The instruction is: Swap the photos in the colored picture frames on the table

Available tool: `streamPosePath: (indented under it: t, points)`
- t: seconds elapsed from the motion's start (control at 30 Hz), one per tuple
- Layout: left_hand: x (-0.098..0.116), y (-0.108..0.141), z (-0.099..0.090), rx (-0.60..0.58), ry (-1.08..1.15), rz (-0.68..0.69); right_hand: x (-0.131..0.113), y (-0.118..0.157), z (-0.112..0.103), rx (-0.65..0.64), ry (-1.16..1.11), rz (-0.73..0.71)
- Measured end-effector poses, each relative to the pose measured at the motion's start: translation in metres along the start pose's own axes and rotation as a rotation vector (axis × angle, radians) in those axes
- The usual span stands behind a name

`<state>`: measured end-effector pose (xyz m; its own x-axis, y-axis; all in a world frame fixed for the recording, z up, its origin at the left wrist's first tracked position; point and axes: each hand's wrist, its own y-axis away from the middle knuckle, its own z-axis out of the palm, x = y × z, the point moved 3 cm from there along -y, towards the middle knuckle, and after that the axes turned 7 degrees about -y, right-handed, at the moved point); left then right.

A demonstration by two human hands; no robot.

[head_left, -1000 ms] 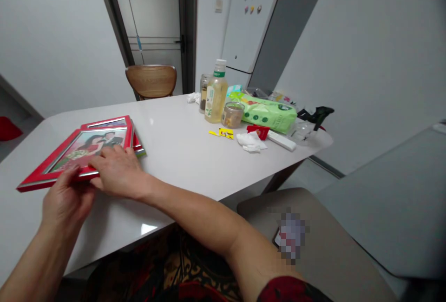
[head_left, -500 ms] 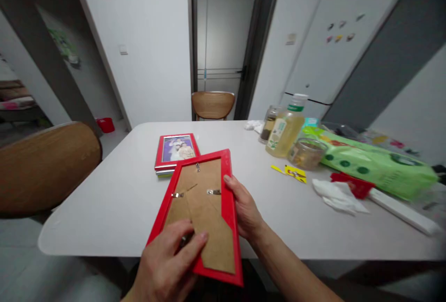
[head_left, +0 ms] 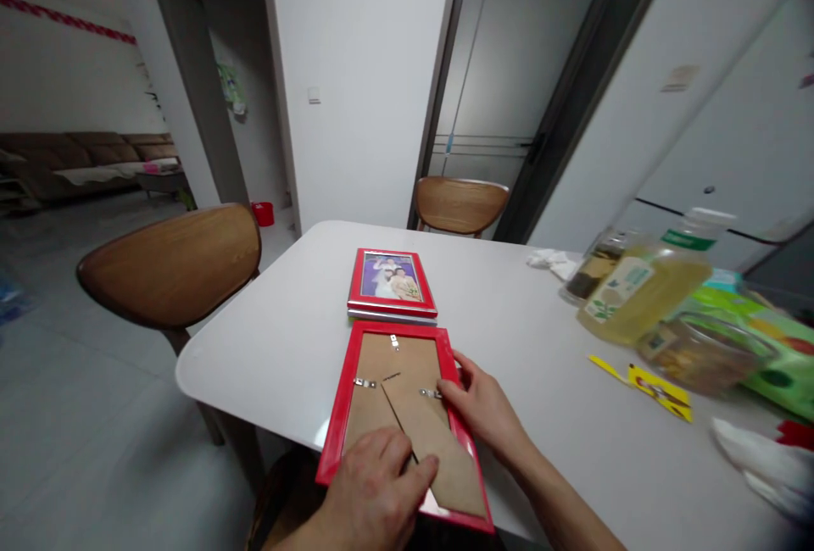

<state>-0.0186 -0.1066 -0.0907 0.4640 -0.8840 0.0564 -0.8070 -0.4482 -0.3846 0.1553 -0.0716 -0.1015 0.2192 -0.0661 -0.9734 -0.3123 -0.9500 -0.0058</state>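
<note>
A red picture frame (head_left: 337, 441) lies back side up at the table's near edge, its lower part reaching past the edge. Its brown backing board (head_left: 407, 356) carries small metal clips and a fold-out stand. My left hand (head_left: 381, 483) is closed at the lower part, fingers curled and thumb pressed near the stand's edge; its fingertips are partly hidden. My right hand (head_left: 483, 407) grips the right side, the thumb by the right metal clip (head_left: 430, 393). Just beyond lies another red frame with a family photo (head_left: 391, 277), stacked on something silver-edged.
To the right stand a bottle of yellow liquid (head_left: 649, 280), a jar (head_left: 594, 267) and a clear tub (head_left: 699, 352). A yellow packet (head_left: 661, 390), white tissue (head_left: 756, 458) and green pack (head_left: 769, 339) lie nearby. Wooden chairs (head_left: 178, 263) flank the table.
My view has swung left. The held frame has come down flatter, closer to the photo frame. My right thumb has shifted from the red border to beside the clip.
</note>
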Motion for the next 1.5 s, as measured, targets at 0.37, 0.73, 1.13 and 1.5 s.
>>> streamPosePath:
  t: [0.37,0.73,1.13,1.5]
  points:
    - [-0.009,-0.004,-0.012,-0.221,0.269,-0.141,0.007,0.004,0.005,0.061,0.696,-0.228]
    - [-0.097,-0.001,0.011,0.022,0.367,-0.572,0.005,0.003,0.011,0.021,0.877,-0.251]
    - [-0.096,-0.001,0.011,0.046,0.386,-0.562,-0.002,0.005,0.016,0.032,0.9,-0.23]
    - [-0.097,0.003,0.019,0.137,0.41,-0.59,-0.023,-0.025,0.041,0.008,0.941,-0.4]
